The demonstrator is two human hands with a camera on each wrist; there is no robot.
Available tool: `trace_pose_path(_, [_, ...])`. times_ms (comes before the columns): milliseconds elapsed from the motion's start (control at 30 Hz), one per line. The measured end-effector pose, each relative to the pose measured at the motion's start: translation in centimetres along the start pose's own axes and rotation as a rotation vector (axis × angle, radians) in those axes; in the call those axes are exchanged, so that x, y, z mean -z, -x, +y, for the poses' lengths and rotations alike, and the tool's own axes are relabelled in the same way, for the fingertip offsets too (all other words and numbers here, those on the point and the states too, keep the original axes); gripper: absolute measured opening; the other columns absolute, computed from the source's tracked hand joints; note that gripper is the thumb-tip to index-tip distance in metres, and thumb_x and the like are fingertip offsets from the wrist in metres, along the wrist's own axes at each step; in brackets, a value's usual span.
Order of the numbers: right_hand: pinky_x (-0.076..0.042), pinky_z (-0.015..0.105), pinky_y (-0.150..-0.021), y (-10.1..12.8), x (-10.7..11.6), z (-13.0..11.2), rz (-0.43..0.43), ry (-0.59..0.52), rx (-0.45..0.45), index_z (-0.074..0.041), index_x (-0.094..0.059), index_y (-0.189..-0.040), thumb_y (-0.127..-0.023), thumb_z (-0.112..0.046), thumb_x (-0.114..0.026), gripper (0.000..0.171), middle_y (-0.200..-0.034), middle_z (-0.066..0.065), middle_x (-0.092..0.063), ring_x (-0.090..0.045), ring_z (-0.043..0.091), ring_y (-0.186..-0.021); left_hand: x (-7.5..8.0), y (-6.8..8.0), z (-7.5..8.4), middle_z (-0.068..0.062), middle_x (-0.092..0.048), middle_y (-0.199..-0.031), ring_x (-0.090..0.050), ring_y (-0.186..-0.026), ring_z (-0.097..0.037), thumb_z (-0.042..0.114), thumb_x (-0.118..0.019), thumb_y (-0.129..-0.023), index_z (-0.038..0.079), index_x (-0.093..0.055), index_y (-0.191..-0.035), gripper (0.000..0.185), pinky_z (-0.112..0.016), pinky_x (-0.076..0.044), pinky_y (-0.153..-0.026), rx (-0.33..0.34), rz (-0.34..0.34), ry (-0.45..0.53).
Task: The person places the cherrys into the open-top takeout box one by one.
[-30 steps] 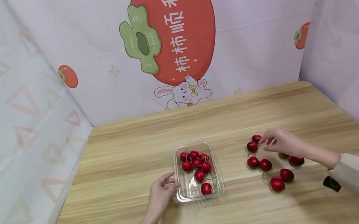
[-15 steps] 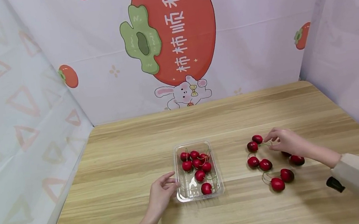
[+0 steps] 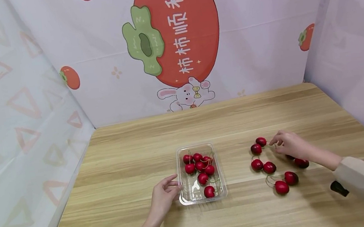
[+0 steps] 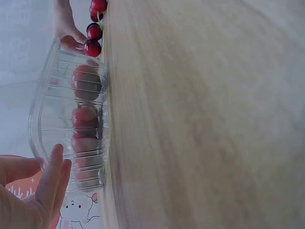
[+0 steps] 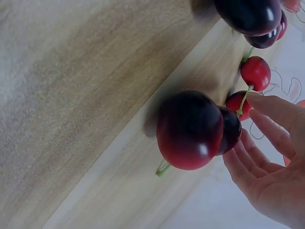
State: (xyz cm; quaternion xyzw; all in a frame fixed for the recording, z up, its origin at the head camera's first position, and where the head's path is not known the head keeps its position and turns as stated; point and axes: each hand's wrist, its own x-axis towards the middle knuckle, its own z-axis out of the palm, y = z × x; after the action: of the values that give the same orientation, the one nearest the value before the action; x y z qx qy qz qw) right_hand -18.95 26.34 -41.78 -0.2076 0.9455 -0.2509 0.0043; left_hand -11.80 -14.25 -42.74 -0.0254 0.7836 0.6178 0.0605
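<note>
A clear plastic box holding several red cherries stands mid-table. My left hand is at its left side, fingers extended against the rim and wall; in the left wrist view, the fingers lie along the clear wall. My right hand hovers low over the loose cherries on the right. Its fingertips are beside a green stem of a paired cherry, with thumb and fingers apart. A dark cherry looms in front of this hand in the right wrist view.
Loose cherries lie in pairs on the wooden table, including a front pair and a pair partly under the right hand. A printed cloth hangs behind the table, and cloth walls stand at both sides.
My right hand has shifted slightly right, away from the back pair of cherries, showing more of their stem. My left hand and the box stay in place.
</note>
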Motion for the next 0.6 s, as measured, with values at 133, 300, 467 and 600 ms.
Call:
trace_pose_path(133, [-0.049, 0.03, -0.057, -0.02, -0.15, 0.2, -0.001, 0.003, -0.007, 0.003, -0.065, -0.087, -0.072, 0.002, -0.066, 0.015, -0.083, 0.012, -0.056, -0.056, 0.025, -0.075, 0.0, -0.02, -0.01, -0.021, -0.061, -0.092, -0.063, -0.079, -0.026, 0.0, -0.061, -0.079, -0.011, -0.048, -0.118, 0.042, -0.03, -0.056, -0.061, -0.003, 0.0, 0.001])
trace_pose_path(300, [-0.046, 0.025, -0.054, -0.11, -0.4, 0.5, 0.003, 0.016, -0.018, 0.003, -0.065, -0.086, -0.072, 0.001, -0.066, 0.015, -0.082, 0.01, -0.055, -0.054, 0.022, -0.072, 0.0, 0.02, -0.09, -0.02, -0.061, -0.092, -0.063, -0.079, -0.027, 0.0, -0.062, -0.079, -0.011, -0.049, -0.118, 0.043, -0.031, -0.056, -0.061, -0.01, 0.0, -0.009])
trace_pose_path(467, [-0.046, 0.024, -0.052, -0.25, -0.61, 0.7, 0.0, 0.032, -0.025, 0.003, -0.065, -0.085, -0.071, -0.001, -0.067, 0.015, -0.08, 0.009, -0.055, -0.054, 0.02, -0.07, 0.0, 0.06, -0.11, -0.019, -0.061, -0.092, -0.063, -0.08, -0.027, 0.0, -0.062, -0.079, -0.011, -0.048, -0.118, 0.043, -0.028, -0.056, -0.06, -0.012, -0.002, -0.009])
trace_pose_path(600, [-0.048, 0.027, -0.054, -0.3, -0.69, 0.81, -0.011, 0.025, -0.039, 0.004, -0.065, -0.085, -0.072, 0.0, -0.067, 0.014, -0.077, 0.009, -0.055, -0.055, 0.021, -0.069, 0.01, 0.03, -0.11, -0.02, -0.061, -0.092, -0.063, -0.08, -0.027, 0.0, -0.061, -0.079, -0.011, -0.049, -0.118, 0.042, -0.029, -0.056, -0.06, -0.017, -0.001, -0.01])
